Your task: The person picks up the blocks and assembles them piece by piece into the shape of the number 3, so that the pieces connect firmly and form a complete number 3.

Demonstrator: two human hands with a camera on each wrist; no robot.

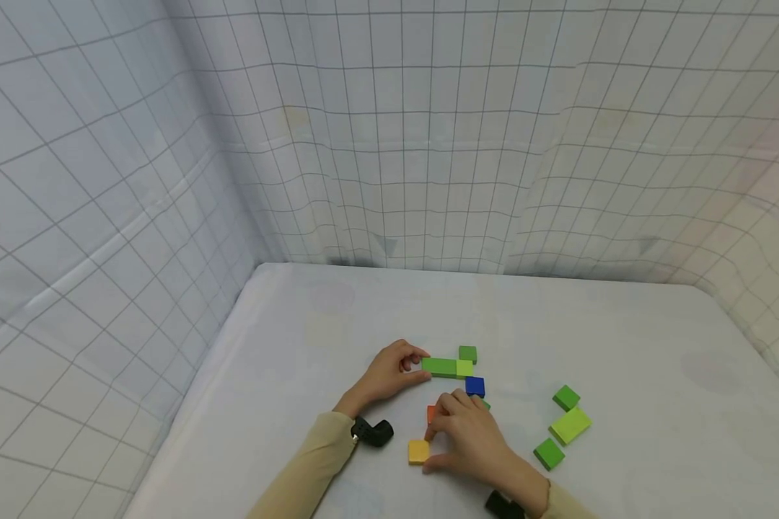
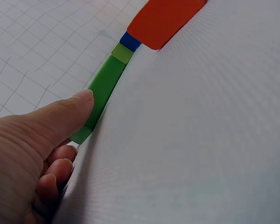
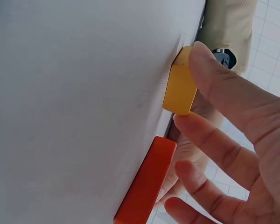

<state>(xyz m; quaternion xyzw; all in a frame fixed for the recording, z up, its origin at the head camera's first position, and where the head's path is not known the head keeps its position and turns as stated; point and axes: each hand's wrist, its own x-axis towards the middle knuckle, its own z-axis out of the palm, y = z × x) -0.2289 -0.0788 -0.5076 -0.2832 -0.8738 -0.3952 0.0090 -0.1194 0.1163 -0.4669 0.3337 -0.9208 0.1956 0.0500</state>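
Note:
At the left end of a long green block [image 1: 439,367] [image 2: 106,84], my left hand [image 1: 386,373] [image 2: 32,144] pinches it between thumb and fingers. A lime block [image 1: 464,369] [image 2: 122,53] adjoins its right end, with a small green block [image 1: 467,353] behind and a blue block [image 1: 474,386] [image 2: 129,42] in front. My right hand [image 1: 472,436] [image 3: 233,130] holds a yellow block [image 1: 418,452] [image 3: 181,88] by thumb and index finger. The red-orange block [image 1: 431,414] [image 2: 168,21] [image 3: 147,182] is partly hidden by that hand in the head view.
To the right on the white table [image 1: 636,346] lie a green block [image 1: 566,398], a lime block [image 1: 570,425] and another green block [image 1: 548,453]. Another green piece [image 1: 486,404] peeks out behind my right hand. Grid-patterned white curtains [image 1: 389,144] stand behind and at the sides.

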